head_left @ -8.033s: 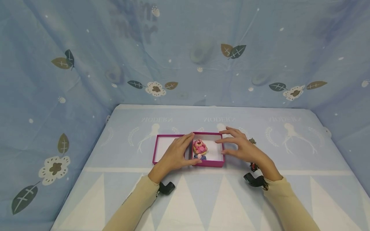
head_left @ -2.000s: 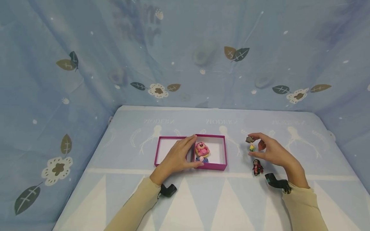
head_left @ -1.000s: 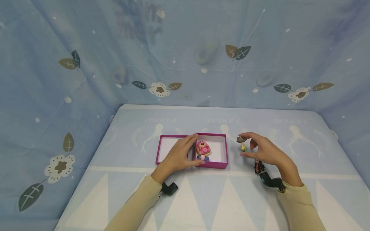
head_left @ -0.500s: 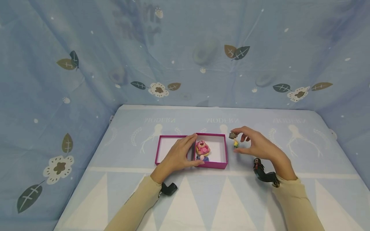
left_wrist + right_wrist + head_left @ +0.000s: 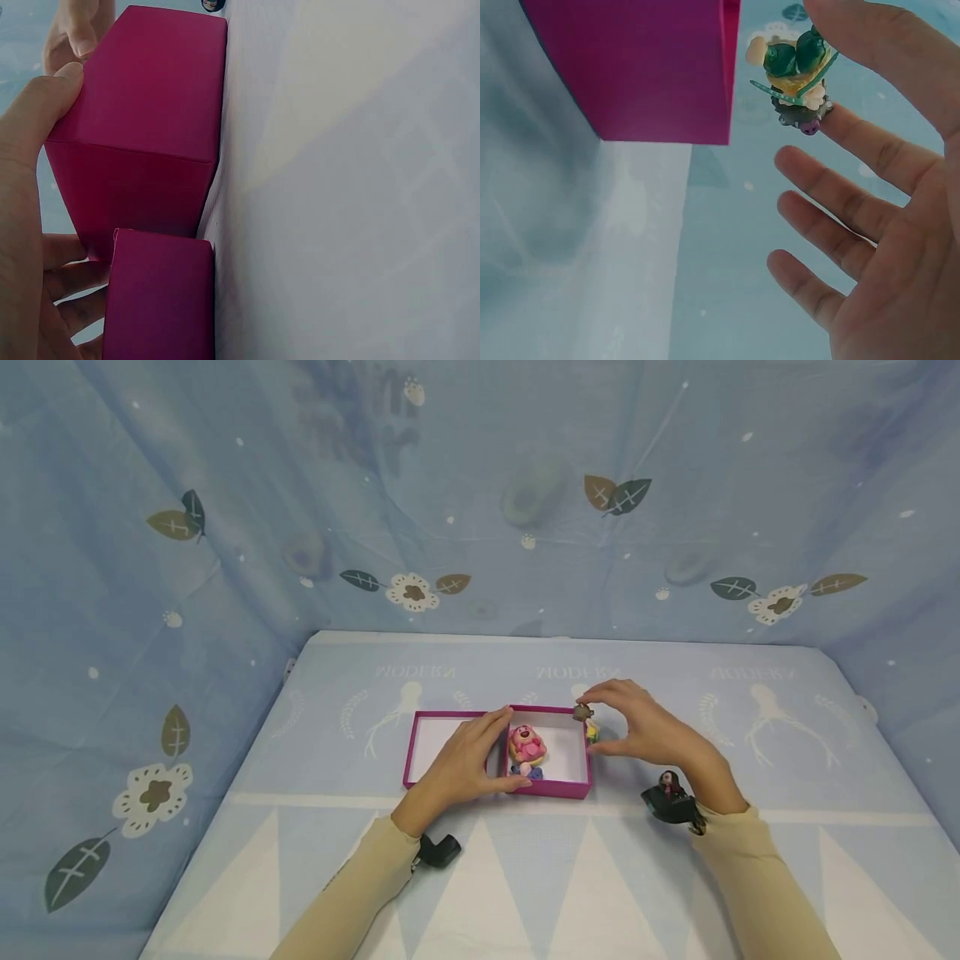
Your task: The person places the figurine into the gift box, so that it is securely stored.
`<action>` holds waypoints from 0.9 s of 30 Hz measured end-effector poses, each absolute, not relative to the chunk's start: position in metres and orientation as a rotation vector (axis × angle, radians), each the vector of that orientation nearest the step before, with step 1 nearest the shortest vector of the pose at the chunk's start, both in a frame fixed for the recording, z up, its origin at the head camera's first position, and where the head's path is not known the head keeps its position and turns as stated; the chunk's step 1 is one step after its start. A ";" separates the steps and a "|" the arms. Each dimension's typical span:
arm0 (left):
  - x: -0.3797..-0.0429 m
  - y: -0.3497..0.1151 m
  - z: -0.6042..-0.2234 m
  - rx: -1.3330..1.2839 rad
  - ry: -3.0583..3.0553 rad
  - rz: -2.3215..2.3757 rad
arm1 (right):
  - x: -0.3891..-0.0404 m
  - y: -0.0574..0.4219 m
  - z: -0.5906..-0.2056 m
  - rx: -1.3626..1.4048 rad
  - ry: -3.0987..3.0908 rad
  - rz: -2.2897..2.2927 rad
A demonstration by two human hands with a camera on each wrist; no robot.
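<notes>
The little toy [image 5: 592, 732] has moved: half a second ago it was apart from the box [image 5: 551, 789], and now the right hand [image 5: 648, 727] has brought it to the box's right edge. The box and left hand [image 5: 457, 756] look almost the same as before.

From here I see the right hand's grip pinching the little toy between thumb and pointing finger, with the other fingers spread out. The toy has a brownish head and a yellow and green body. Its head shows in front of the rim, but I can't tell if any of it is over the inside. The left hand grips the box's left end, thumb at the near side and fingers at the far side.

Inside the box, to the left, lies a pink bear [image 5: 527, 743] with a small blue thing [image 5: 528, 772] by its feet. White floor shows beside them.

Just left of the box sits a lower tray [image 5: 435, 747], maybe its lid, off. Out on the counter [image 5: 495, 893], a dark-haired toy [image 5: 669, 782] is partly behind the black wrist camera [image 5: 671, 807].

I'd guess it's about half done: the bear is in, while the held toy and the dark-haired one are left.
</notes>
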State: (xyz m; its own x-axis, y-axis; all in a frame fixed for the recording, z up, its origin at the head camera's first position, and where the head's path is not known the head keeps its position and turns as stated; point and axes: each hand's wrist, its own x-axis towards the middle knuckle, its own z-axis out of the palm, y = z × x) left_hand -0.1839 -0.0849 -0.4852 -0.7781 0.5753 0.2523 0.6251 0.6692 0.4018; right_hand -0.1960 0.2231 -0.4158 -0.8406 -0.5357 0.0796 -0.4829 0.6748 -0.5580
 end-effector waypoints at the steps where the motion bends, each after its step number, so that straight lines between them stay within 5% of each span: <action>1: -0.184 -0.085 -0.485 -1.001 -2.773 -0.724 | -0.196 0.221 -0.416 -0.852 2.788 -0.883; 27: -0.183 -0.086 -0.483 -1.000 -2.781 -0.696 | -0.207 0.202 -0.431 -0.857 2.740 -0.876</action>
State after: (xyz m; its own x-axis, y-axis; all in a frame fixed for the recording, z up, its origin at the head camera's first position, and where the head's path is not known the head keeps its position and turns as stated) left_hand -0.1826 -0.0856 -0.4828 -0.7783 0.5774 0.2467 0.6256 0.6791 0.3839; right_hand -0.2068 0.2022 -0.4305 -0.8279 -0.5596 0.0386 -0.4782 0.6681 -0.5700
